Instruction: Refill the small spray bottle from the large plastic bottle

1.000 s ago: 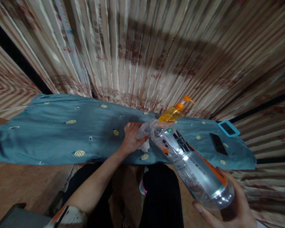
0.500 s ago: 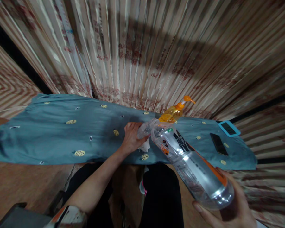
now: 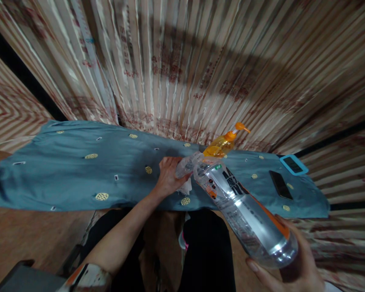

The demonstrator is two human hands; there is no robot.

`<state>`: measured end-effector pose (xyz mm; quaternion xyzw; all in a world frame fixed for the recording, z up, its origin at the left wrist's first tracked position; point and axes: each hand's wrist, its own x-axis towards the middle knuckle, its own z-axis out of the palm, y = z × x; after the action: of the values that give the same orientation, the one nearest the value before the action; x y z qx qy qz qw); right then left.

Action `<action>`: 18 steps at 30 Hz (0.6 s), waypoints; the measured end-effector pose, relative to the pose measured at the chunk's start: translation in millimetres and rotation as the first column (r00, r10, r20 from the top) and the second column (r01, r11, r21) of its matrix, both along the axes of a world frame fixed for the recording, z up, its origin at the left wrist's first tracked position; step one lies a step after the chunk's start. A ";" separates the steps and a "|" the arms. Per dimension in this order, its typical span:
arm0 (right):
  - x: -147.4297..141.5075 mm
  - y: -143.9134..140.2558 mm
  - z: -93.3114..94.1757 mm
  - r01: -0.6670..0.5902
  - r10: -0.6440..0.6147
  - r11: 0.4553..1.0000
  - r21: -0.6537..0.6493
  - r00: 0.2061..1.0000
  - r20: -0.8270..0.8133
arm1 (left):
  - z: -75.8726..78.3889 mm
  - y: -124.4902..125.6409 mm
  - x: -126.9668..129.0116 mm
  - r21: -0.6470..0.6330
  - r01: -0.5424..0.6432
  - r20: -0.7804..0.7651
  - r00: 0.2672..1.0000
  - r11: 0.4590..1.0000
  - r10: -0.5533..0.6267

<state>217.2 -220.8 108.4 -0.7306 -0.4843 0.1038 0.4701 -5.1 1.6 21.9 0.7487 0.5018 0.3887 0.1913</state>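
My right hand [image 3: 295, 259] is wrapped round the base of a large clear plastic bottle [image 3: 246, 211] with a silver and orange label. The bottle is tilted, its neck end down towards my left hand. Closed fingers of my left hand [image 3: 169, 176] grip a small clear plastic container [image 3: 187, 164], which looks like a cup; it meets the bottle's neck end, and I cannot tell exactly how they join. Just below them a white tissue [image 3: 185, 187] shows, partly hidden by the left hand. Behind the bottle's neck stands a pump bottle [image 3: 219, 146] of yellow liquid with an orange pump.
A teal cloth [image 3: 73, 174] with pineapple prints covers the long table. A black phone [image 3: 280, 184] and a blue-framed device with a dark screen [image 3: 293, 164] lie at the right end. A pleated curtain [image 3: 176, 73] hangs right behind the table.
The bottle's base and my right hand have shifted very slightly to the left. My left hand and the container stay in place.
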 end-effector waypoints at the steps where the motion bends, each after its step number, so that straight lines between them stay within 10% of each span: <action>1: -0.1 0.0 -0.8 -0.001 0.001 1.000 0.002 1.000 -0.018 | 0.4 -0.2 0.1 0.000 -0.001 0.000 1.000 1.000 0.001; 18: 8.3 -1.0 -10.0 -0.035 0.035 0.999 0.032 0.999 -0.003 | 2.3 -0.4 0.9 -0.023 0.004 -0.007 1.000 1.000 -0.004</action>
<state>225.6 -221.8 98.4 -0.7140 -0.4979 0.1055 0.4808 -4.3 1.2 24.1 0.7488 0.5056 0.3797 0.1988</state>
